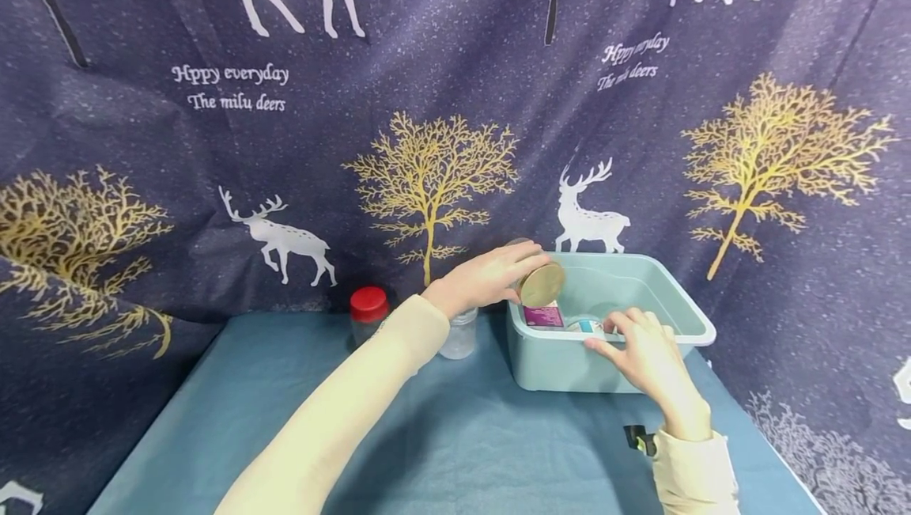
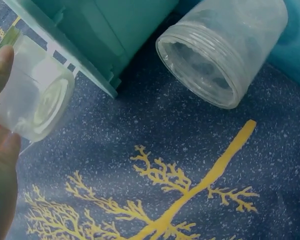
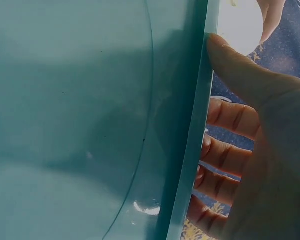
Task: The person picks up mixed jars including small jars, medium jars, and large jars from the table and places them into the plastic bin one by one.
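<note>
My left hand (image 1: 491, 274) grips a clear jar with a gold lid (image 1: 542, 285), held tilted over the left end of a pale green plastic basin (image 1: 576, 365). In the left wrist view the round base of this clear jar (image 2: 37, 90) faces out, with the thumb and fingers around its side. My right hand (image 1: 644, 349) holds the basin's near rim, thumb at the outer side and fingers curled over the edge. Inside the basin lie a purple packet (image 1: 543, 317) and a white-and-blue item (image 1: 586, 327), both partly hidden by the front wall.
Just left of the basin, behind my left wrist, stands a clear jar without a lid (image 1: 459, 338). Farther left is a jar with a red lid (image 1: 368, 305), partly covered by my sleeve. A dark printed cloth (image 1: 441, 64) hangs behind the blue-covered table (image 1: 470, 436).
</note>
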`<state>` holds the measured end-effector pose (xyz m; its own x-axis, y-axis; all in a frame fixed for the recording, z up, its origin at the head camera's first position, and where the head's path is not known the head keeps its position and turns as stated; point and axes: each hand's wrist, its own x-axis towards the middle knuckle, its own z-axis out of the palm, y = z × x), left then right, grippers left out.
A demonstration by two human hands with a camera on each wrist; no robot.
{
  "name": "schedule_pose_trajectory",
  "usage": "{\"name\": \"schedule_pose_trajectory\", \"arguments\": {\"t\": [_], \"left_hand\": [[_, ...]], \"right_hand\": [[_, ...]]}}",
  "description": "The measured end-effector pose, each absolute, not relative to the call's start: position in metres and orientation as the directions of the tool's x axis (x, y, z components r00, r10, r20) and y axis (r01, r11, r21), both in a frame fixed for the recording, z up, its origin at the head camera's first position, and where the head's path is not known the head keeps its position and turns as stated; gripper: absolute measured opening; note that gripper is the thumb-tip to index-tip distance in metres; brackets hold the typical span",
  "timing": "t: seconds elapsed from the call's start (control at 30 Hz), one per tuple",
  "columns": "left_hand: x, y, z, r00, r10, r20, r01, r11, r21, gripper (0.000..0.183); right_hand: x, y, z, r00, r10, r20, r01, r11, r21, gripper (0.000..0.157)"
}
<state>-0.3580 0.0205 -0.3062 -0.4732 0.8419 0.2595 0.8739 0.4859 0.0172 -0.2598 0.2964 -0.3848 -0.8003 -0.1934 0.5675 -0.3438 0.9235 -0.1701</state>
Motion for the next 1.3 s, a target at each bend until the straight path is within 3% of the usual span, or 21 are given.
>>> {"name": "schedule_pose_trajectory", "arguments": {"t": [0.43, 0.5, 0.73, 1.0, 1.3], "left_hand": [[-0.361, 0.024, -0.312, -0.399, 0.874, 0.278, 0.912, 0.411, 0.018, 0.085], [-0.362, 0.022, -0.314, -0.412, 0.866, 0.282, 0.905, 0.425, 0.017, 0.083], [-0.362, 0.016, -0.325, -0.546, 0.796, 0.262, 0.835, 0.543, 0.092, 0.073], [-0.367, 0.005, -0.339, -0.586, 0.76, 0.281, 0.803, 0.589, 0.083, 0.067], [-0.366, -0.013, -0.364, -0.563, 0.74, 0.368, 0.811, 0.58, 0.074, 0.06]], "right_hand": [[-0.258, 0.294, -0.381, -0.819, -0.189, 0.541, -0.331, 0.926, -0.179, 0.036], [-0.258, 0.294, -0.381, -0.822, -0.189, 0.537, -0.331, 0.926, -0.181, 0.036], [-0.259, 0.294, -0.381, -0.821, -0.183, 0.541, -0.327, 0.927, -0.182, 0.036], [-0.26, 0.294, -0.384, -0.807, -0.187, 0.56, -0.334, 0.927, -0.171, 0.035], [-0.26, 0.295, -0.384, -0.816, -0.182, 0.549, -0.332, 0.925, -0.186, 0.037]]}}
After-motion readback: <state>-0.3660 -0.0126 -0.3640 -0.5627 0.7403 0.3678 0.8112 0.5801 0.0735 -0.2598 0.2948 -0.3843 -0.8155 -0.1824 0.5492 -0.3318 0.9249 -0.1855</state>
